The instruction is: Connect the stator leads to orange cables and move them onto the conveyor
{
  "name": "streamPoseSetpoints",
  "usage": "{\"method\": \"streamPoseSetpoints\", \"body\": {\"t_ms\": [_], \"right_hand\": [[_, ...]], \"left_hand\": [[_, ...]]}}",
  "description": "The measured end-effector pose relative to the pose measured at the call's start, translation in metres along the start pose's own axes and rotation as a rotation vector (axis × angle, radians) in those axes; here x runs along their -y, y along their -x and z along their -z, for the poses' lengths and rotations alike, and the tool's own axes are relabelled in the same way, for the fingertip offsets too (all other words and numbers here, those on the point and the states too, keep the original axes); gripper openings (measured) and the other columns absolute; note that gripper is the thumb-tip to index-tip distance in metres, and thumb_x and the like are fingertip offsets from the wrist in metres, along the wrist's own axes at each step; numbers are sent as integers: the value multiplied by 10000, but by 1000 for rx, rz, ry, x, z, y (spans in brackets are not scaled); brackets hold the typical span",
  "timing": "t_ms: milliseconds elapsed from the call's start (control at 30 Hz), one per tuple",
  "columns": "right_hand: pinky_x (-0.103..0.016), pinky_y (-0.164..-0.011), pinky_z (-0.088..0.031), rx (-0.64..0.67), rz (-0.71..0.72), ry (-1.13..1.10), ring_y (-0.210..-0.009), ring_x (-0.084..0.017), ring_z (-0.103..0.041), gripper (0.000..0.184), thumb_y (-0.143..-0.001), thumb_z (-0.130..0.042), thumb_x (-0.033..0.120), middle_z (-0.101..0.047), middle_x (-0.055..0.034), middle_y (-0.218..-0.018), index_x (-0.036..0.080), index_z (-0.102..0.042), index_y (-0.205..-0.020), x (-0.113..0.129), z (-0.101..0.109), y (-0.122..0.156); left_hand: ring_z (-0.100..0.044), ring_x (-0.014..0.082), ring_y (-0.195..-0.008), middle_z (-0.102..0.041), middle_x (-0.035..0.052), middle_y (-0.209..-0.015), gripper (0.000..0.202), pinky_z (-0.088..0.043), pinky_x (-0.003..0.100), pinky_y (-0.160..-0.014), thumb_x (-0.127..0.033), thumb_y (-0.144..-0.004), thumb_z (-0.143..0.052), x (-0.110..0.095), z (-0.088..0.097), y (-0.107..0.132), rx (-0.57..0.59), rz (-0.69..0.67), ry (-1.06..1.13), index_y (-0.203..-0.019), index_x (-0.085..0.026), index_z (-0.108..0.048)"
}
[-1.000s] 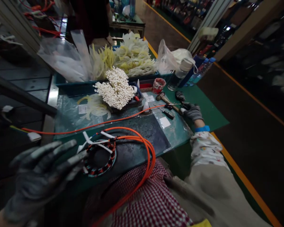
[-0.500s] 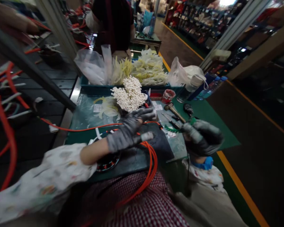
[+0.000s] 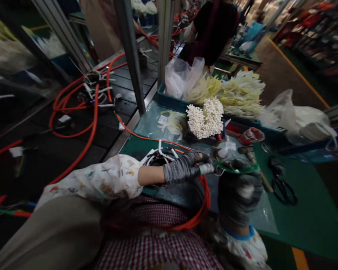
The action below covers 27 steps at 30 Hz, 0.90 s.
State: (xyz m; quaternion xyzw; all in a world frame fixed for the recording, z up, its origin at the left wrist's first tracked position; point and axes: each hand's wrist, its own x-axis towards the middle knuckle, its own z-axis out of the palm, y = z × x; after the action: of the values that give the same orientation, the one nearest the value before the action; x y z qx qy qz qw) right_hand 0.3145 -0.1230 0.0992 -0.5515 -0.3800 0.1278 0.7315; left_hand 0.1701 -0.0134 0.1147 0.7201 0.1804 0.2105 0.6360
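In the head view, a thin green loop (image 3: 236, 169), blurred, is gripped over the green bench (image 3: 312, 217) by the closed fingers of the dark-gloved right hand (image 3: 238, 195). Its end is met by the grey-gloved left hand (image 3: 186, 170), whose hold cannot be told. A dark wire-wound ring (image 3: 157, 160) is half hidden behind the patterned sleeve (image 3: 107, 180).

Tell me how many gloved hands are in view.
2. The left hand reaches to a green ring; the right hand holds it. The hands of the person behind are hidden.
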Motion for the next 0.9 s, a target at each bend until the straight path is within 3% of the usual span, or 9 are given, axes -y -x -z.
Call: {"method": "streamPoseSetpoints", "body": {"t_ms": [100, 167, 267, 367, 500, 600, 733, 800, 900], "right_hand": [[-572, -1193, -611, -57, 36, 109, -1260, -343, -804, 243, -1048, -837, 506, -869, -97, -1252, 278, -877, -1124, 4, -2, -7], [-536, -1110, -650, -39, 31, 187, -1194, -322, -818, 318, -1090, -780, 549, -870, -112, -1231, 249, -873, -1140, 7, -3, -13], [-441, -879, -692, 188, -70, 211, -899, -249, -812, 395, -1119, -717, 605, -865, -68, -998, 236, -857, -1103, 6, -4, -12], [-389, -770, -706, 495, -172, 158, -802, -227, -808, 355, -1105, -734, 611, -879, -40, -958, 280, -862, -1104, 3, -11, 7], [-411, -902, -741, 692, -175, 98, -960, -253, -864, 213, -1092, -783, 505, -912, -26, -1073, 324, -874, -1156, 0, -25, 44], [-414, -913, -741, 675, -177, 45, -954, -254, -868, 136, -1070, -808, 423, -914, -20, -1061, 319, -870, -1133, -5, -32, 59], [-398, -819, -729, 554, -247, 94, -843, -248, -840, 188, -1014, -857, 453, -891, -29, -948, 265, -845, -1026, -13, -38, 58], [-409, -846, -729, 480, -227, 116, -876, -251, -847, 222, -1017, -850, 481, -894, -33, -964, 260, -842, -1032, -15, -41, 58], [-435, -904, -729, 345, -161, 127, -965, -260, -862, 255, -1046, -814, 527, -908, -40, -1059, 283, -852, -1110, -18, -41, 63]], "left_hand": [[-820, 232, -1092, -863, 68, -1158, 113, -677, 350, -1044, -231, -1085, -759, -8, 22, 3, -10, -17, -274, -1183, -187, -795], [-815, 243, -1105, -860, 84, -1188, 192, -657, 377, -1083, -259, -1084, -757, -11, 57, 0, -77, 48, -525, -1258, -193, -806], [-764, 321, -1241, -819, 181, -1315, 249, -577, 479, -1205, -275, -1116, -677, 0, 123, -14, -283, 320, -898, -1270, -133, -811], [-732, 363, -1264, -789, 224, -1379, 348, -564, 502, -1202, -372, -1068, -773, 30, 168, -36, -336, 521, -996, -1269, -92, -819], [-725, 358, -1235, -805, 190, -1328, 379, -568, 479, -1169, -424, -971, -875, 65, 182, -56, -386, 607, -1002, -1179, -109, -844], [-728, 273, -1102, -852, 132, -1119, 310, -587, 398, -1077, -346, -971, -866, 76, 186, -58, -442, 604, -926, -1161, -102, -841], [-694, 157, -892, -813, -1, -824, 166, -597, 276, -920, -234, -992, -839, 77, 200, -50, -492, 551, -787, -1108, -119, -808], [-698, 124, -918, -832, -31, -877, 130, -602, 249, -954, -190, -1015, -808, 72, 204, -44, -519, 498, -738, -1122, -124, -773], [-747, 155, -1192, -859, 66, -1265, 132, -588, 301, -1150, -137, -1084, -702, 53, 197, -26, -634, 369, -688, -1211, -112, -723]]}}
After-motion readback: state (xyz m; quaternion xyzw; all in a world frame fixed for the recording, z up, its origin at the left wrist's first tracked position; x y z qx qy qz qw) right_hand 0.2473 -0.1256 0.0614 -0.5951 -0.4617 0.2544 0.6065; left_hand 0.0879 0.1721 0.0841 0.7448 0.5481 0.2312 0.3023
